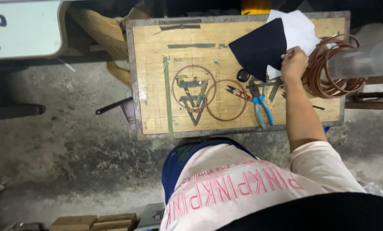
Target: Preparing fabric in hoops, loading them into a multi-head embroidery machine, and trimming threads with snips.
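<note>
Right hand (294, 63) up at two o'clock, fingers clenched on the dark cloth (260, 50) by the wire coil (330, 68), left hand out of sight, two rings (193, 87) already formed mid-table, pliers (260, 105) idle beside them.

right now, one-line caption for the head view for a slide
Right hand grips dark navy fabric sheet beside coiled reddish-brown wire on worn plywood worktable, blue-handled pliers nearby.
</note>
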